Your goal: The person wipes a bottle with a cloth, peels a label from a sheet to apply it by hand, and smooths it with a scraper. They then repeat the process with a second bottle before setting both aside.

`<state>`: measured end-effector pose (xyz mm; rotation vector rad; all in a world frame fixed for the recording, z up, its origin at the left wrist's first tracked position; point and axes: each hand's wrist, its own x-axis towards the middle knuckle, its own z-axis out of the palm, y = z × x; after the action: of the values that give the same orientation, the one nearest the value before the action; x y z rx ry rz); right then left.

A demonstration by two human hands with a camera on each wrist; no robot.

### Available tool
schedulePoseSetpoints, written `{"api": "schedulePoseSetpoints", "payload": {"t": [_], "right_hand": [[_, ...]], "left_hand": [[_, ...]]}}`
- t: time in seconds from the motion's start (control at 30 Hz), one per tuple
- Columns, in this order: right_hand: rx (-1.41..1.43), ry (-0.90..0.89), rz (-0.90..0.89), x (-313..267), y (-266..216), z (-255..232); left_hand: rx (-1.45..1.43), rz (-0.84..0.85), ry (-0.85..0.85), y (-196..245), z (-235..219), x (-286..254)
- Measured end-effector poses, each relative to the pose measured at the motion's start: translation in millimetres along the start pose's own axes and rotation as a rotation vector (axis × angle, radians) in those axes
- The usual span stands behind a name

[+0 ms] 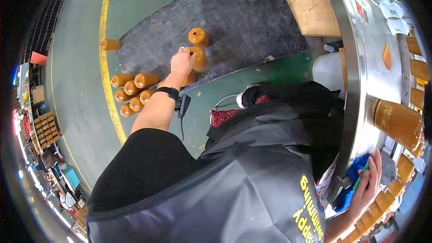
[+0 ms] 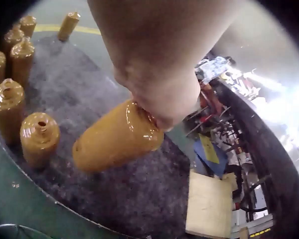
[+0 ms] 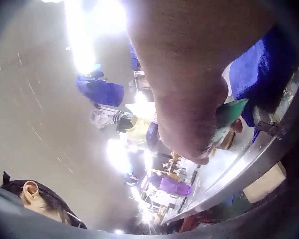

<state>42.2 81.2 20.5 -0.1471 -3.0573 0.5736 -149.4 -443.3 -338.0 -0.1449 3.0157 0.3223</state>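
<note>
My left hand (image 1: 182, 61) reaches down over a dark grey mat (image 1: 243, 18) and grips an orange-brown glazed bottle (image 1: 200, 59) by its top. In the left wrist view the hand (image 2: 159, 84) holds this bottle (image 2: 114, 144) tilted just above the mat (image 2: 139, 199). Another bottle (image 1: 198, 36) stands upright just beyond it. My right hand (image 1: 370, 181) pinches a green pad (image 1: 361, 176) against a blue cloth (image 1: 355, 164) at the rim of a steel table (image 1: 360, 63). The right wrist view shows the hand (image 3: 189, 119), the pad (image 3: 231, 113) and the cloth (image 3: 261, 74).
Several bottles (image 1: 135, 92) cluster at the mat's left edge, seen also in the left wrist view as upright bottles (image 2: 39, 137). One bottle (image 1: 110, 44) lies past the yellow floor line (image 1: 104, 63). A wooden board (image 1: 308, 4) lies beside the mat. More bottles (image 1: 398, 123) stand on the steel table.
</note>
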Motion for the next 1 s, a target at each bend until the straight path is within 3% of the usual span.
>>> {"api": "schedulePoseSetpoints", "payload": {"t": [0.3,0.43,0.5,0.57,0.6,0.63,0.67,0.7,0.77,0.83,0.87,0.97,1.0], "right_hand": [[0.0,0.072,0.058,-7,-6,-8],[0.065,0.104,0.09,-12,-1,-6],[0.035,0.123,0.078,-13,0,-7],[0.032,0.133,0.119,-11,-8,-10],[0.103,0.171,0.155,-11,-15,-12],[0.046,0.185,0.109,-11,-14,-15],[0.057,0.218,0.088,-11,-12,-17],[0.072,0.275,0.056,-12,-9,-16],[0.112,0.331,0.098,-15,-7,-21],[0.12,0.396,0.068,-14,2,-22],[0.118,0.407,0.077,-8,2,-24],[0.127,0.457,0.085,1,0,-27],[0.114,0.505,0.048,-30,7,-27]], "left_hand": [[-0.008,-0.127,-0.2,6,72,-21],[-0.041,-0.174,-0.252,23,64,-30],[-0.078,-0.093,-0.26,11,72,-28],[0.135,0.198,-0.224,2,83,-22],[0.267,0.202,-0.33,61,13,-16],[0.11,0.348,-0.006,70,6,-20],[-0.114,0.454,0.349,69,28,-9],[-0.438,0.411,0.123,114,-22,-5],[-0.755,0.543,-0.031,195,-110,-16],[-1.05,0.888,-0.006,282,-183,-23],[-1.037,1.048,0.001,317,-213,-18],[-1.193,1.282,-0.043,422,-262,-5],[-1.287,1.328,-0.08,453,-269,-36]]}}
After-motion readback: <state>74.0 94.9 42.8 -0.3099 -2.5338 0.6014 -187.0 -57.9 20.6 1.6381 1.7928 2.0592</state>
